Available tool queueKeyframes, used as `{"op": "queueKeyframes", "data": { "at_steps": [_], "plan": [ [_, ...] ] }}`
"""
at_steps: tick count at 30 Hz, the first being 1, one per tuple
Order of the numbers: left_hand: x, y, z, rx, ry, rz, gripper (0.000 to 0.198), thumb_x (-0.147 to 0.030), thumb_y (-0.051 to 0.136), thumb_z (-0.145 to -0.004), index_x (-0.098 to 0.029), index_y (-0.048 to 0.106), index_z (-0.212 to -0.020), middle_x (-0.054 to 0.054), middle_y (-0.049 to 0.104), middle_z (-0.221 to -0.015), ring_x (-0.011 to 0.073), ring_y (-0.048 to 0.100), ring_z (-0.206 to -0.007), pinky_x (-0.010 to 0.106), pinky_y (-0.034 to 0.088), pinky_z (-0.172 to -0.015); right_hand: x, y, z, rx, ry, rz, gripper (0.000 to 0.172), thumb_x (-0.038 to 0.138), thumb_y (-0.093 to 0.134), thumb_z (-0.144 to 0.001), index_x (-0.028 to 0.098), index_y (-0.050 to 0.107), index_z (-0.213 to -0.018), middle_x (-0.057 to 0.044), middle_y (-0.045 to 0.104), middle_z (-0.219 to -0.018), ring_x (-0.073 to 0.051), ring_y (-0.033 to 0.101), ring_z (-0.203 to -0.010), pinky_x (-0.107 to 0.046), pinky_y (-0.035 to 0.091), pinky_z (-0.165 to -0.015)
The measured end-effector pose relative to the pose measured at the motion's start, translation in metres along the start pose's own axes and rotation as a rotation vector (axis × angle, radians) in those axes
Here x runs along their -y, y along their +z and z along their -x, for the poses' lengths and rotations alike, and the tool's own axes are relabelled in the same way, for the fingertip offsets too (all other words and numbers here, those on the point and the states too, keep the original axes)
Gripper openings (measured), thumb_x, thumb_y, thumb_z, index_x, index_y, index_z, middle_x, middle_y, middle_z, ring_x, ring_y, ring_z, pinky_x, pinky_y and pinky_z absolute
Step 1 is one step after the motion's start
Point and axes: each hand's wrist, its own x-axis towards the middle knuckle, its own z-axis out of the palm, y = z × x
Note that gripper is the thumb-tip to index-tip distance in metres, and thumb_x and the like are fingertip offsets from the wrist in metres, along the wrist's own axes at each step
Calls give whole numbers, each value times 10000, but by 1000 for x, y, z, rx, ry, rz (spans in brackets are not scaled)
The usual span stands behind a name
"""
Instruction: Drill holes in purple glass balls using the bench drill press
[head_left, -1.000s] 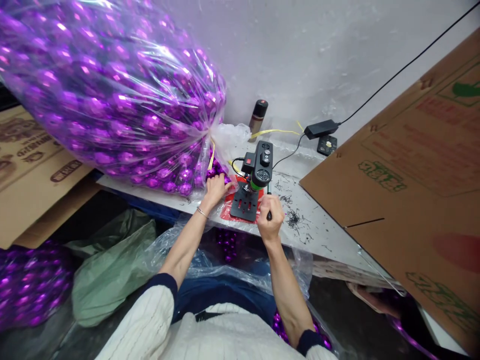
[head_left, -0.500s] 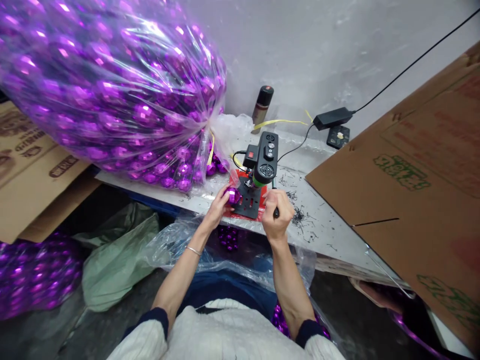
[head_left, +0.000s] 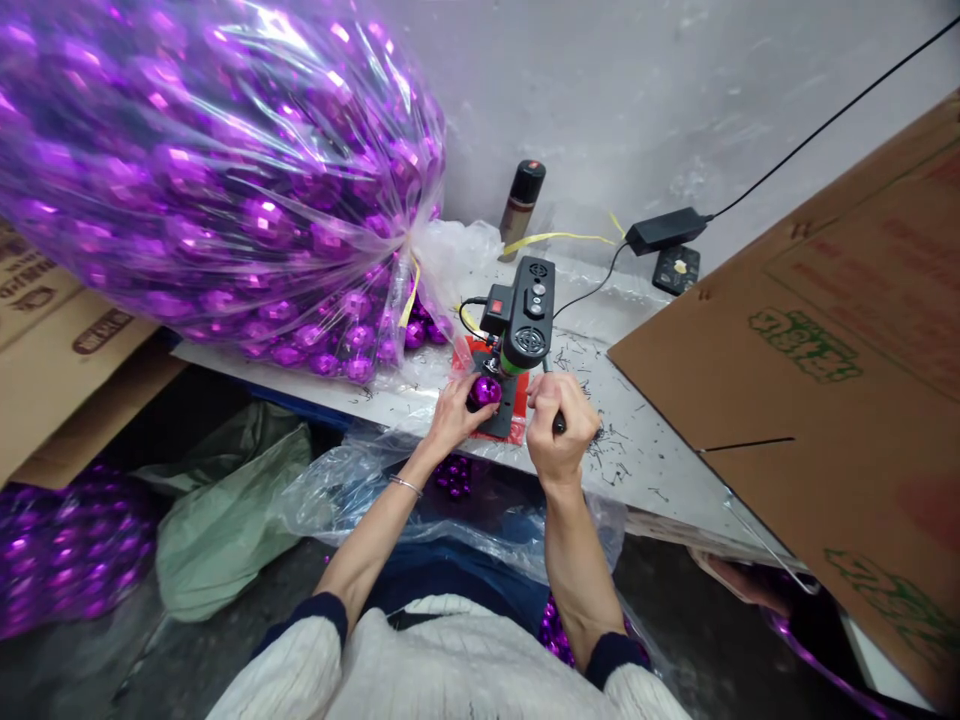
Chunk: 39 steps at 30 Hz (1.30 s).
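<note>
Between the thumb and fingers of my left hand (head_left: 454, 415) is a shiny purple faceted ball (head_left: 486, 391), a bauble. It sits at the front of a small black press machine (head_left: 529, 320), over the dark base plate (head_left: 496, 422), just below the head. Whether it touches the plate I cannot tell. My right hand (head_left: 559, 425) is wrapped round the lever's black knob (head_left: 559, 422) at the machine's right side. Red sheeting (head_left: 517, 432) shows beneath the base.
A large clear bag of purple baubles (head_left: 262, 220) fills the left of the bench. Cardboard boxes (head_left: 840, 360) flank both sides. Small dark bits (head_left: 616, 440) litter the bench (head_left: 637, 400). Behind stand a spray can (head_left: 521, 200) and a black power adapter (head_left: 667, 232).
My left hand has carried the bauble to the right, from the plate's left edge to beneath the machine's head. My right hand stays on the lever and sits slightly lower in view.
</note>
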Motion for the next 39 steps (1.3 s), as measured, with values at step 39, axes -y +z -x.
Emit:
{"op": "queueKeyframes", "data": {
  "at_steps": [39],
  "plan": [
    [9, 19, 5, -45, 34, 84, 568, -405, 712, -855, -175, 528, -1341, 143, 668, -1221, 273, 633, -1150, 441, 510, -993, -46, 43, 63, -198, -167, -46, 238, 191, 357, -974, 231, 439, -754, -11, 526, -709, -138, 532, -653, -297, 451, -603]
  ]
}}
